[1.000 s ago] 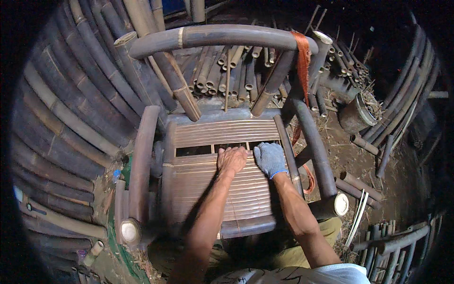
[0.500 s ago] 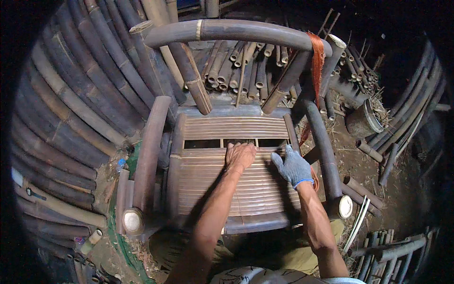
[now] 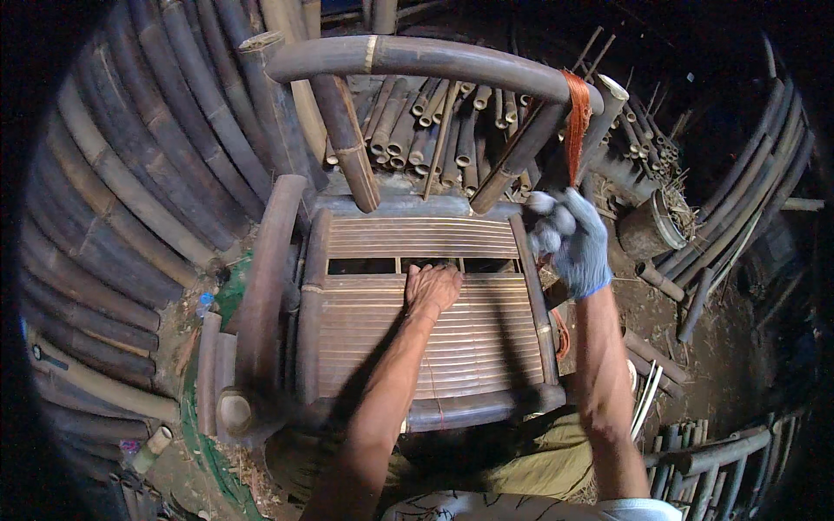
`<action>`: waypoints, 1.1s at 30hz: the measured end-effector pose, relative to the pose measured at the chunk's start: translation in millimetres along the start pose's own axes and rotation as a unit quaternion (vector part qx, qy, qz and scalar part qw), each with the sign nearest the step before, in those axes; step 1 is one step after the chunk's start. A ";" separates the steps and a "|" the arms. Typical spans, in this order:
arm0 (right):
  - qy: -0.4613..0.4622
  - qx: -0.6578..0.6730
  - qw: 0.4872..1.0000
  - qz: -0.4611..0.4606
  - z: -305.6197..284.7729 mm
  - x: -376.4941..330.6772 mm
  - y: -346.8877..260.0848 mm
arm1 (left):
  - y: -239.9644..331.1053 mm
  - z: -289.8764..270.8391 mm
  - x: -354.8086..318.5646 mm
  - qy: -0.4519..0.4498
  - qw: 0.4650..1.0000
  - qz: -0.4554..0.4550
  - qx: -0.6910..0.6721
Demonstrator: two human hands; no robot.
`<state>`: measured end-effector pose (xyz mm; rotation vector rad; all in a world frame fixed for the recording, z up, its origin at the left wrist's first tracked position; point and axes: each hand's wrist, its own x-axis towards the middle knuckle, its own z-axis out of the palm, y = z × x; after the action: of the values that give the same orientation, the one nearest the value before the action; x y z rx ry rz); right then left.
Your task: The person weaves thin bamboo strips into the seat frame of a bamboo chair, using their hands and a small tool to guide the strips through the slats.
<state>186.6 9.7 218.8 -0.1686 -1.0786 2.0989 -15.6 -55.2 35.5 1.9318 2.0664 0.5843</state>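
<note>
A dark bamboo armchair stands in front of me, its seat made of narrow bamboo slats with an open gap across the rear part. My left hand, bare, lies on the seat at the front edge of that gap; its fingertips bend over the edge slat. Beside the chair's right side my right hand, in a grey knitted glove, is raised with curled, slightly blurred fingers. Just above it hangs a bundle of orange cord from the backrest rail. What the gloved fingers hold, if anything, is hidden.
Long dark bamboo poles line the left side. Cut bamboo tubes are stacked behind the chair. At right stand a bucket of scraps and more poles. A small bamboo frame sits at the lower right.
My right hand has risen from the right of the seat toward the orange cord, its fingers now curled. My left hand stays at the gap. The view has shifted slightly.
</note>
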 end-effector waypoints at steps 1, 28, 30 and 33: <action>0.107 -0.265 0.953 0.104 -12.4 10.5 -15.1 | 0.2 -0.5 0.2 -0.003 1.000 -0.005 0.002; 0.077 -0.891 0.448 -0.005 -14.0 -38.1 59.6 | -5.3 1.8 -6.8 0.150 0.985 0.044 -0.077; 0.135 -0.861 0.469 0.142 -23.6 -17.2 91.0 | -17.4 -7.8 -15.4 0.211 0.976 0.017 -0.055; 0.155 -0.872 0.463 0.030 -55.6 -18.2 133.8 | -62.0 -35.5 -35.3 0.225 0.974 0.012 0.031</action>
<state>147.6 -14.7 80.2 -1.4321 -2.4331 0.0370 -83.6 -96.8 35.9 2.0045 2.3455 1.0594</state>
